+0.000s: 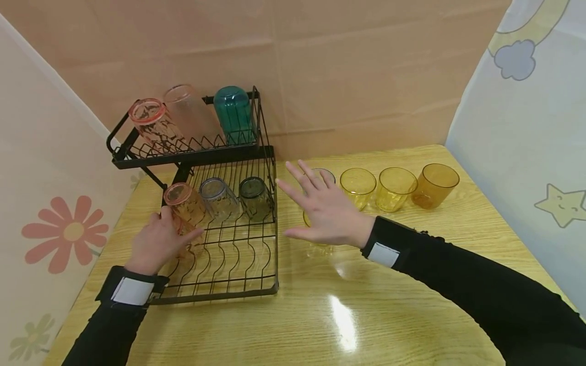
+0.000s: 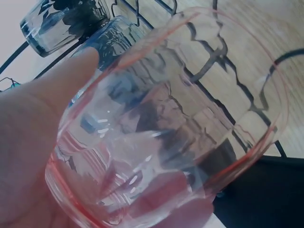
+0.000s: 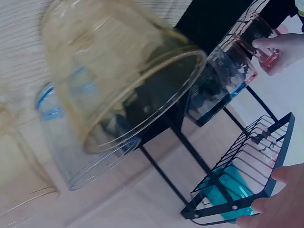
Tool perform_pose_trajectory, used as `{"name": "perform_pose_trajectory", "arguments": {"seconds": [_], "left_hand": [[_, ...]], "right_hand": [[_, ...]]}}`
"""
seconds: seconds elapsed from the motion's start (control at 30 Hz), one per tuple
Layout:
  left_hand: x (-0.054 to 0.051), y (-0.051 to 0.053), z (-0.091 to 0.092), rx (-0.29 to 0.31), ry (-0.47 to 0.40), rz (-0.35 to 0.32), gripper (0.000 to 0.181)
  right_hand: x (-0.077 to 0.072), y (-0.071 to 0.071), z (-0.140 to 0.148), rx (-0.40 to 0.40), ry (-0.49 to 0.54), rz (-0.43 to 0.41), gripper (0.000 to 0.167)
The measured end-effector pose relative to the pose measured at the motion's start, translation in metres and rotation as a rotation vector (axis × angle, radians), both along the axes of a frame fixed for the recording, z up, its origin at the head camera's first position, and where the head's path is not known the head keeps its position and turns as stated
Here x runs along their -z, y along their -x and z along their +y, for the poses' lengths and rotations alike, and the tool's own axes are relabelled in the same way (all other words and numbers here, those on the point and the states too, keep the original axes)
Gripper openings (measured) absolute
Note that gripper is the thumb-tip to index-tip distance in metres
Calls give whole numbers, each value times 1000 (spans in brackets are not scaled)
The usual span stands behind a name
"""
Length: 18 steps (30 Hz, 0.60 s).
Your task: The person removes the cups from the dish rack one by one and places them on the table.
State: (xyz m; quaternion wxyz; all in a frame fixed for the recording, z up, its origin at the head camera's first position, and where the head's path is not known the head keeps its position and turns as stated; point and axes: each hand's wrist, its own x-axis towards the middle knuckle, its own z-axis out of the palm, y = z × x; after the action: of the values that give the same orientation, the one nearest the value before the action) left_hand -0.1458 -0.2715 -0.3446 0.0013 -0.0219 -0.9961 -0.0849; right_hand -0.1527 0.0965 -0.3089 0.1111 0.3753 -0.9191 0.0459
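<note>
My left hand holds a pink faceted glass at the front left of the rack's lower tier, thumb on one side and fingers on the other. A row behind it has a pink-orange glass, a clear purplish glass and a dark grey glass, all upside down. My right hand hovers with spread fingers, holding nothing. Beneath it stands a yellow glass, mostly hidden in the head view. A clear glass is partly covered behind the hand.
The black two-tier rack stands left on the wooden table. Its upper tier bears a pink glass, a pale pink glass and a teal glass. Rightward stand two yellow glasses and an amber glass.
</note>
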Motion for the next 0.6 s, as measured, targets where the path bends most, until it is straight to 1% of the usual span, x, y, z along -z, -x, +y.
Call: {"name": "perform_pose_trajectory", "arguments": {"seconds": [0.1, 0.3, 0.47, 0.6], "left_hand": [[1, 1, 0, 3, -9, 23, 89], [3, 3, -2, 23, -25, 80, 88], [4, 2, -3, 53, -29, 117, 88], [3, 0, 0, 82, -29, 141, 84]], "right_hand": [[-1, -1, -8, -1, -19, -6, 95], [3, -2, -20, -19, -21, -67, 96], [9, -1, -29, -23, -38, -98, 95], [12, -1, -36, -30, -48, -117, 94]]}}
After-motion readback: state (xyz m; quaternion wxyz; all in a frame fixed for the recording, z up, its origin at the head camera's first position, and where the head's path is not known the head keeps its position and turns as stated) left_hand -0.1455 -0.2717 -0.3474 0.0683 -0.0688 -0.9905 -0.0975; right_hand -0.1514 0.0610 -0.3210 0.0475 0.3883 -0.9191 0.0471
